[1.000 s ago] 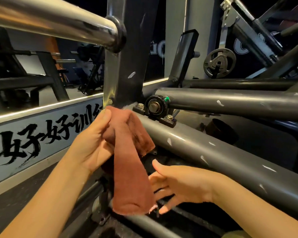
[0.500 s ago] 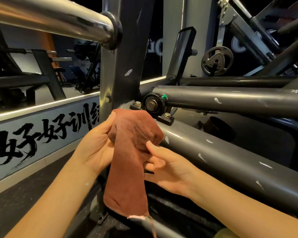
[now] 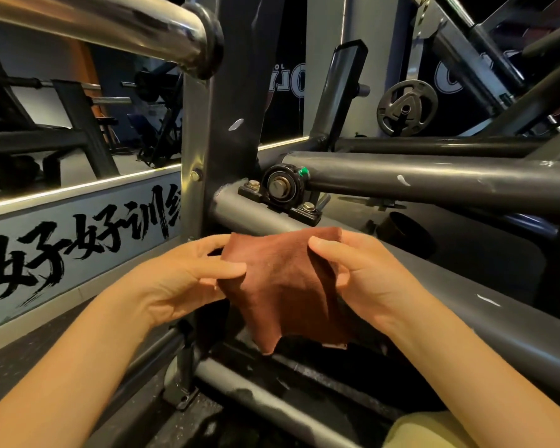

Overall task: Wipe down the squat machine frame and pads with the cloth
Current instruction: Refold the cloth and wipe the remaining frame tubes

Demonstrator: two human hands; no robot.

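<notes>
Spreading cloth point(image 3: 282, 286) between 2 hands: left hand point(image 3: 181, 282) pinches left edge, right hand point(image 3: 369, 279) pinches top-right corner. Cloth hangs just before sloping frame tube point(image 3: 450, 286), below bearing block point(image 3: 283, 189). Best: fold a firm pad, press flat, stroke lengthwise.

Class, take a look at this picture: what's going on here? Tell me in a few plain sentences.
A person is wiping down a gym machine. Both hands hold a reddish-brown cloth spread between them: the left hand pinches its left edge and the right hand grips its right edge. The cloth hangs in front of the sloping grey frame tube, just below the bolted bearing block. Whether it touches the tube cannot be told.
</notes>
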